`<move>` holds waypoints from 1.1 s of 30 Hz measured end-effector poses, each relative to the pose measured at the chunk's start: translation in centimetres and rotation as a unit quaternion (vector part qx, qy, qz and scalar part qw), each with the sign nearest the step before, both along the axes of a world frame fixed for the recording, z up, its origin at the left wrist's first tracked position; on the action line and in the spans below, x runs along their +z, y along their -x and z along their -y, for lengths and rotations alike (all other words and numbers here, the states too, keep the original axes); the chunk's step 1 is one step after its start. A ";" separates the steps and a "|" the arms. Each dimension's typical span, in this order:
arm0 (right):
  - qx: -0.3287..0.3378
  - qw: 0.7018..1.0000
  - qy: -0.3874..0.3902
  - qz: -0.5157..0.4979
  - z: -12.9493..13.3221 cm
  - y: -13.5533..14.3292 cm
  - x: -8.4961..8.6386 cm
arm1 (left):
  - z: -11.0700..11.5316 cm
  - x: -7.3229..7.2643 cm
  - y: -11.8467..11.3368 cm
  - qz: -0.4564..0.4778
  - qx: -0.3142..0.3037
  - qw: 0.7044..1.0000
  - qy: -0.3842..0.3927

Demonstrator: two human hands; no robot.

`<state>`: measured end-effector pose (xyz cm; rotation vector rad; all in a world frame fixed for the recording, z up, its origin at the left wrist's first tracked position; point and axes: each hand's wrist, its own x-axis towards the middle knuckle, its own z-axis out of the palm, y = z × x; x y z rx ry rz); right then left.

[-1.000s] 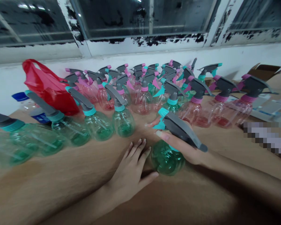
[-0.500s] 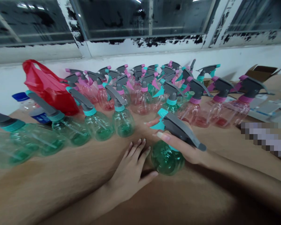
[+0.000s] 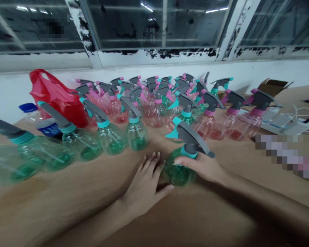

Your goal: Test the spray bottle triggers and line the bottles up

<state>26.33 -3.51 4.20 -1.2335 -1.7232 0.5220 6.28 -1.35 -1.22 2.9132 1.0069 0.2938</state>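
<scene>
My right hand (image 3: 203, 168) is wrapped round the neck and upper body of a clear green spray bottle (image 3: 179, 171) with a teal collar and a grey trigger head. The bottle stands close to upright on the wooden table (image 3: 98, 202), its nozzle pointing to the upper left. Some of my right fingers are hidden behind it. My left hand (image 3: 146, 181) lies flat on the table just left of this bottle, fingers spread and holding nothing. Beyond the left hand stands another green spray bottle (image 3: 137, 135).
Green spray bottles (image 3: 112, 137) line the left side, and pink ones (image 3: 207, 125) crowd the back and right. A red plastic bag (image 3: 64, 106) and a blue-capped bottle (image 3: 28, 113) sit at the back left. At the right are a power strip (image 3: 285, 125) and an open cardboard box (image 3: 273, 87).
My right hand has moved down from the spray head to the bottle's neck and shoulder. The bottle has shifted slightly left. My left hand stays put.
</scene>
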 end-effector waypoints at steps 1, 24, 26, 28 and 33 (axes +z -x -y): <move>-0.004 1.000 0.002 0.000 0.2 -0.1 -0.4 | 0.0 0.0 0.0 -0.006 -0.002 1.000 0.004; -0.222 0.948 -0.114 0.200 -5.3 1.8 -1.8 | 0.3 0.3 2.6 0.023 0.008 0.999 -0.024; -0.228 0.944 -0.123 0.204 -6.4 2.1 -2.1 | 0.3 0.2 2.6 0.025 0.007 0.999 -0.026; -0.238 0.939 -0.122 0.216 -7.1 2.3 -2.1 | 0.3 0.0 2.6 0.025 0.006 0.999 -0.030; -0.266 0.924 -0.101 0.254 -8.0 2.8 -1.8 | 0.1 -0.3 2.6 0.028 0.002 0.999 -0.035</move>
